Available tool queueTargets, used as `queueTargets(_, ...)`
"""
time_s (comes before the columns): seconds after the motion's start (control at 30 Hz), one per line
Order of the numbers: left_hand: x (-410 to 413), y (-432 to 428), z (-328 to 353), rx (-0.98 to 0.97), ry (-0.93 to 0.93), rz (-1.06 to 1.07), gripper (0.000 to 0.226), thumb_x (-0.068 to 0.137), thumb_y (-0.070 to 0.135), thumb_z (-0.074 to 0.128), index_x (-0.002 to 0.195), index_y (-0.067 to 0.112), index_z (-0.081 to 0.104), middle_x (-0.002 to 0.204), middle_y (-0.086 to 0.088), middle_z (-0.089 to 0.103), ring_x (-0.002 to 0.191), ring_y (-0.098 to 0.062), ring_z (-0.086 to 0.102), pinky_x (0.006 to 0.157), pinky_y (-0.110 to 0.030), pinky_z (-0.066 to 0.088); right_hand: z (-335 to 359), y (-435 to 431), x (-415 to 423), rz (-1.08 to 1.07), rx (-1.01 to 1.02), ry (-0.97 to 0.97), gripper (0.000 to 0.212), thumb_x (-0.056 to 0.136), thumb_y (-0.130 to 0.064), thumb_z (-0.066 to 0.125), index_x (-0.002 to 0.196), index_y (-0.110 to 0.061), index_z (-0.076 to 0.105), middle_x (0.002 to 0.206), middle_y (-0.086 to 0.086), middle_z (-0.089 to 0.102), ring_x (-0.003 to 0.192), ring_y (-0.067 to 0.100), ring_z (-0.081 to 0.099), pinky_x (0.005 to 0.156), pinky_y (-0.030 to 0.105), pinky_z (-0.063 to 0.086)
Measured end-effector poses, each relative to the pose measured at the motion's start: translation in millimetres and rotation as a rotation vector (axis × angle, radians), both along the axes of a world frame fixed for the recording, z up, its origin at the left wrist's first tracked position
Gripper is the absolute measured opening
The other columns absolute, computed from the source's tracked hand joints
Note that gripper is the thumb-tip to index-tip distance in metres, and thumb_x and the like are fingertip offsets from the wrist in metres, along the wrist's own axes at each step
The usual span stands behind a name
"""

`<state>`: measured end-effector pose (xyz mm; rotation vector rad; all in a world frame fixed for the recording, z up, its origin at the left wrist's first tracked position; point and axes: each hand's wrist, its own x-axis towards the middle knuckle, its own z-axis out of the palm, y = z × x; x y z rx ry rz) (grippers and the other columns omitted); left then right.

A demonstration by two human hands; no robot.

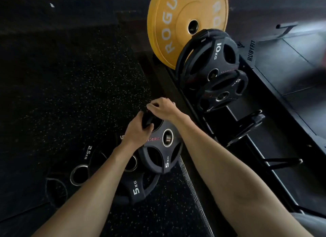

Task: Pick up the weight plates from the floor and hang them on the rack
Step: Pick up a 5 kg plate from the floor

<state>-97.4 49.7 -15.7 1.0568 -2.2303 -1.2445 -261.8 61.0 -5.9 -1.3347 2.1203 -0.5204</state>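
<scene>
Speckled rubber floor [70,95]. A 2.5 kg plate [82,164] and a 5 kg plate [139,189] lie flat, awaiting pickup. Left hand [137,131] and right hand [162,109], fingers clamped on the rim, tilt the lifted plate [162,148] rackward; rack [247,131] holds three plates upright.

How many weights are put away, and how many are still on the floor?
Already on the rack: a yellow plate, a 10 kg plate and a 5 kg plate. In hand: both hands, left hand and right hand, grip another 5 kg plate. Left on the floor: a second 5 kg plate and a 2.5 kg plate, at least.
</scene>
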Motion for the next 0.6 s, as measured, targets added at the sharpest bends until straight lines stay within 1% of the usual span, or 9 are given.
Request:
queueTargets(0.07,-13,5,6,0.021,0.059,-0.036,0.029,0.089,0.009,0.069,0.115,0.007,0.056,0.104,-0.005,0.065,0.090,-0.013,0.064,0.068,-0.011,0.044,-2,14,-5,-0.021,-0.109,0.121,0.050,0.092,-0.044,0.049,0.048,-0.022,0.047,0.053,-0.005,0.054,0.057,0.007,0.050,0.072,0.037,0.037)
queueTargets(0.17,-26,18,8,0.107,0.120,-0.080,0.030,0.085,0.023,0.074,0.106,0.018,0.054,0.098,-0.002,0.064,0.078,-0.004,0.062,0.061,-0.012,0.046,7,29,-24,-0.080,-0.159,0.125,0.048,0.087,-0.034,0.052,0.045,-0.015,0.038,0.047,-0.002,0.047,0.048,0.018,0.048,0.053,0.038,0.036)
queueTargets(0.23,-25,32,2,0.138,0.168,-0.084,0.039,0.079,0.037,0.078,0.107,0.024,0.054,0.096,0.001,0.063,0.081,-0.006,0.063,0.063,-0.016,0.049,17,37,-36,-0.041,-0.111,0.161,0.050,0.089,-0.032,0.052,0.046,-0.013,0.038,0.049,0.000,0.049,0.050,0.021,0.049,0.051,0.039,0.040)
queueTargets(0.3,-11,40,-14,0.154,0.152,-0.106,0.042,0.075,0.043,0.080,0.109,0.032,0.058,0.096,0.006,0.067,0.086,-0.005,0.065,0.071,-0.016,0.051,29,46,-43,0.067,-0.042,0.256,0.052,0.094,-0.033,0.050,0.047,-0.014,0.041,0.054,0.000,0.052,0.051,0.018,0.051,0.052,0.034,0.039)
queueTargets(0.37,11,43,-35,0.331,-0.011,-0.167,0.041,0.071,0.046,0.081,0.108,0.034,0.066,0.096,0.012,0.074,0.092,-0.006,0.068,0.082,-0.024,0.054,42,51,-45,0.211,0.028,0.339,0.054,0.099,-0.038,0.045,0.050,-0.015,0.045,0.054,-0.003,0.052,0.049,0.012,0.050,0.049,0.031,0.037)
queueTargets(0.4,21,45,-44,0.387,-0.131,-0.207,0.038,0.071,0.048,0.080,0.104,0.034,0.070,0.096,0.013,0.075,0.094,-0.008,0.069,0.085,-0.029,0.055,48,54,-44,0.275,0.051,0.356,0.054,0.100,-0.039,0.043,0.052,-0.015,0.047,0.053,-0.002,0.052,0.048,0.012,0.050,0.049,0.031,0.038)
queueTargets(0.47,32,51,-57,0.345,-0.228,-0.207,0.023,0.073,0.051,0.074,0.088,0.032,0.073,0.087,0.014,0.075,0.089,-0.008,0.069,0.081,-0.025,0.054,56,57,-37,0.370,0.067,0.371,0.053,0.099,-0.041,0.042,0.055,-0.012,0.051,0.053,0.001,0.055,0.047,0.017,0.052,0.051,0.033,0.042)
queueTargets(0.53,28,61,-55,0.332,-0.147,-0.179,0.026,0.078,0.048,0.069,0.069,0.024,0.067,0.069,0.012,0.071,0.072,-0.005,0.067,0.071,-0.025,0.050,57,59,-22,0.435,0.036,0.437,0.052,0.095,-0.045,0.043,0.056,-0.013,0.053,0.054,0.001,0.057,0.047,0.018,0.052,0.048,0.033,0.039)
queueTargets(0.6,17,74,-47,0.495,-0.042,-0.164,0.037,0.083,0.039,0.072,0.057,0.020,0.054,0.055,0.004,0.060,0.058,-0.013,0.060,0.068,-0.030,0.048,56,57,-15,0.418,0.026,0.466,0.055,0.095,-0.048,0.044,0.052,-0.014,0.050,0.050,0.000,0.052,0.044,0.018,0.049,0.046,0.032,0.035)
